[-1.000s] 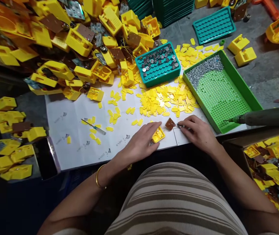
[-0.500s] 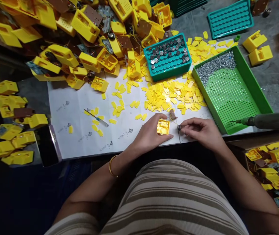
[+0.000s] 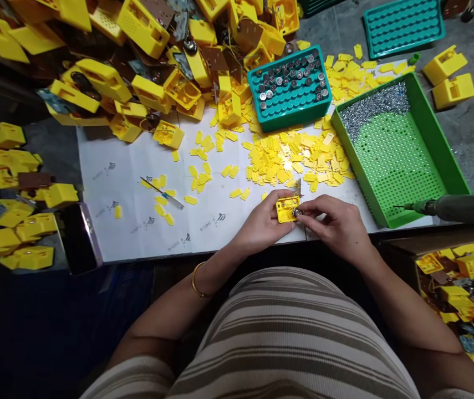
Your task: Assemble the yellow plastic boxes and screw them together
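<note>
My left hand (image 3: 259, 224) is closed around a small yellow plastic housing (image 3: 285, 206), its hollow side facing up. Between the thumb and fingers of my right hand (image 3: 336, 224) is a small round metallic part (image 3: 297, 211), held at the right side of the housing's cavity. Whether it is seated inside I cannot tell. Just beyond the housing a small board on wires (image 3: 299, 188) stands out, seen nearly edge-on. Loose yellow flat tabs (image 3: 278, 163) lie heaped past my hands.
A teal tray (image 3: 289, 113) holds several round metal parts. The green basket (image 3: 448, 152) at right contains screws (image 3: 376, 105); an electric screwdriver (image 3: 457, 208) reaches over it. A small screwdriver (image 3: 166, 195) and a phone (image 3: 77, 238) lie left. Yellow housings (image 3: 145, 100) are piled at back left.
My right hand has moved left, bringing the round metallic part from beside the housing to its cavity. My left hand has tilted the housing and shifted it slightly right.
</note>
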`<state>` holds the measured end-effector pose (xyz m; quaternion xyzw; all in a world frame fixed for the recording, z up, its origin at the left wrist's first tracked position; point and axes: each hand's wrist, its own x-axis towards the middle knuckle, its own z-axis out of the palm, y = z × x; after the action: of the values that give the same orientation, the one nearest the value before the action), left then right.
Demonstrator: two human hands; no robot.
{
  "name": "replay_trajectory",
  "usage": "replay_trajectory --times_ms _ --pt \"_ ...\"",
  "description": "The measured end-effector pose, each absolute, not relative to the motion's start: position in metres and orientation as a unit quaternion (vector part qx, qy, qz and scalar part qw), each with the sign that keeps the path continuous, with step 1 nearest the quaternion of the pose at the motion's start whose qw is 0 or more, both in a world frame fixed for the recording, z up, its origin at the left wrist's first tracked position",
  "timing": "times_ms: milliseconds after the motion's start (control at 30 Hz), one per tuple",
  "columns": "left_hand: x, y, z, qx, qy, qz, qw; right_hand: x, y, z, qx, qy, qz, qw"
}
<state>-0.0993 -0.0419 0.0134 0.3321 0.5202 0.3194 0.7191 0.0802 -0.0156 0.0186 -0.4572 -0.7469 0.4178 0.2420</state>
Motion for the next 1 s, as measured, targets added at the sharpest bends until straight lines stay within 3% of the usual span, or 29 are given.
replay_trajectory --times_ms 467,1000 --pt "-0.100 -0.044 0.012 0.438 0.552 0.300 0.643 0.074 -0.011 0.028 -0.441 -0.808 0.371 0.121" --pt "-0.099 -0.041 0.010 0.346 0.501 0.287 0.739 0.076 0.005 0.049 -0.378 -0.870 0.312 -0.047"
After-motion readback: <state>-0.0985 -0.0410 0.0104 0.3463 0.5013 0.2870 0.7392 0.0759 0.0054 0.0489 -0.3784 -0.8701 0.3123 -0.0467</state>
